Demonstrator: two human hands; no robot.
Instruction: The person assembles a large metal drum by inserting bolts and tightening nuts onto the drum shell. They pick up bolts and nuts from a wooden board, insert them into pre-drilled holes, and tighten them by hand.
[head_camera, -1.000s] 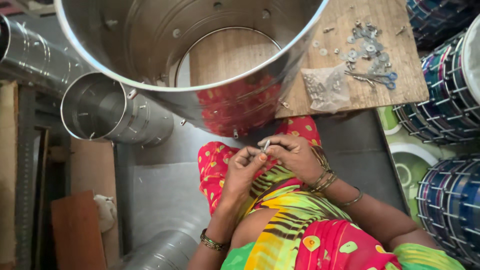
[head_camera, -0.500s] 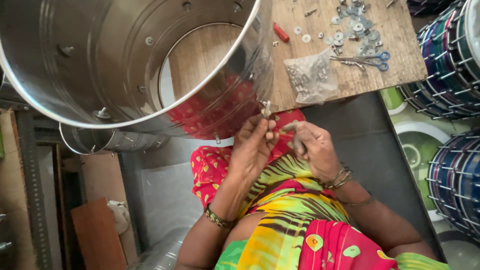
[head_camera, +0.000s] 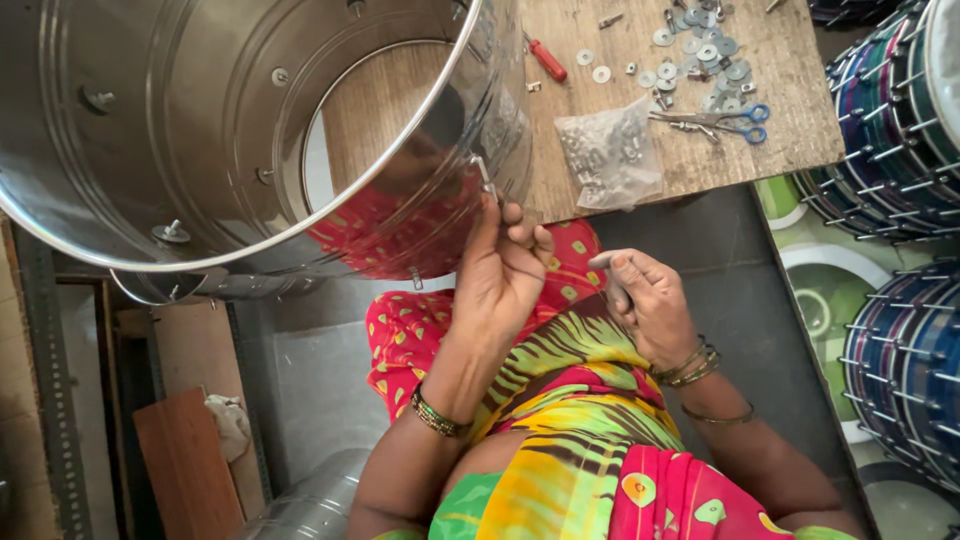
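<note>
A: What can't we make out here?

B: The large shiny steel drum shell is cut off by the top and left edges, so we see only part of its open mouth and inner wall. Its polished outside mirrors the red patterned cloth, which blurs the spot where the left hand meets the rim. The clear plastic bag of small metal parts is too fine-grained for us to tell what the pieces are. The stacked blue striped drums, right of the shell, run out of view.

A: And the small bent metal hook?

B: We see it at the near rim of the shell, touching the outer wall, just above the left hand. The left fingers are pressed together and pinch its lower end; the thumb side is hidden behind the hook, so the exact grip is unclear.

A: The right hand?

B: It hangs to the right of the shell, over the lap, well apart from the hook. Its fingers are curled in, the forefinger pointing toward the left hand. We cannot tell whether anything sits inside that curl.

A: Anything else near the shell?

B: The wooden worktop lies behind and right of it, carrying scattered round steel washers, blue-handled scissors and a red-handled screwdriver.
</note>
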